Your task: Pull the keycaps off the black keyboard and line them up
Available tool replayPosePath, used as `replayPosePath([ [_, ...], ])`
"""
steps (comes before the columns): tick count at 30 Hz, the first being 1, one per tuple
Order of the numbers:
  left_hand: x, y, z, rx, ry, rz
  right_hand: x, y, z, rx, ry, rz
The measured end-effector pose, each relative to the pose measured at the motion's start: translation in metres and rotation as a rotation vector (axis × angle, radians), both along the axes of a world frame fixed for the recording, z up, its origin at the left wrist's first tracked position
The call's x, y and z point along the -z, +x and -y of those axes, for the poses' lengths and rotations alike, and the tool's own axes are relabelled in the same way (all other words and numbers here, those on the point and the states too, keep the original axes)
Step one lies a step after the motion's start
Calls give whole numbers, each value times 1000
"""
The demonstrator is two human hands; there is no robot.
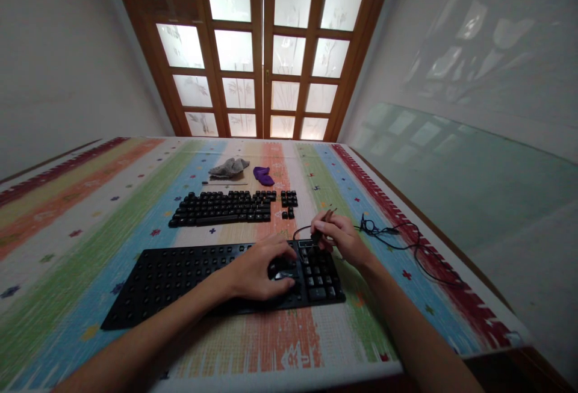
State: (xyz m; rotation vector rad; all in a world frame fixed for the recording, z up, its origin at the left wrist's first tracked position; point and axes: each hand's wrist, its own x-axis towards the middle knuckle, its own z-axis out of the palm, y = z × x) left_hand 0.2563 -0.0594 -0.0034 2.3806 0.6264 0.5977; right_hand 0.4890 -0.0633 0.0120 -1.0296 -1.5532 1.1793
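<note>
A black keyboard base (180, 272) lies near the table's front edge, most of its keycaps off and only the number pad keys still on. My left hand (259, 269) rests flat on the base's right part, fingers spread beside the number pad. My right hand (341, 238) hovers over the base's upper right corner, fingers pinched on a small keycap puller (326, 219). Behind the base, the removed black keycaps (226, 206) are laid out in keyboard order on the striped cloth.
The table wears a colourful striped cloth (90, 218). A grey rag (229, 167), a purple cloth (263, 175) and a thin stick (224, 183) lie behind the keycaps. The keyboard's black cable (392, 233) curls at the right. A glass-paned wooden door (262, 50) stands beyond.
</note>
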Motion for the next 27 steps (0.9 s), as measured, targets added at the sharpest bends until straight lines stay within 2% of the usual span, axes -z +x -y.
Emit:
replayPosePath([
  [6, 11, 4, 9, 118, 92, -140, 4, 4, -4, 91, 30, -54],
  [9, 11, 5, 8, 164, 25, -116, 4, 2, -3, 90, 30, -56],
  [13, 2, 3, 3, 177, -181, -41, 4, 0, -3, 132, 29, -86],
  [18, 0, -2, -13, 64, -692, 244, 6, 2, -5, 202, 29, -152],
  [20, 2, -3, -20, 36, -844, 355, 6, 2, -6, 212, 32, -168],
  [23, 3, -3, -26, -20, -957, 469, 6, 2, -6, 204, 32, -169],
  [27, 2, -2, -30, -73, -983, 483, 6, 1, -5, 181, 24, -153],
])
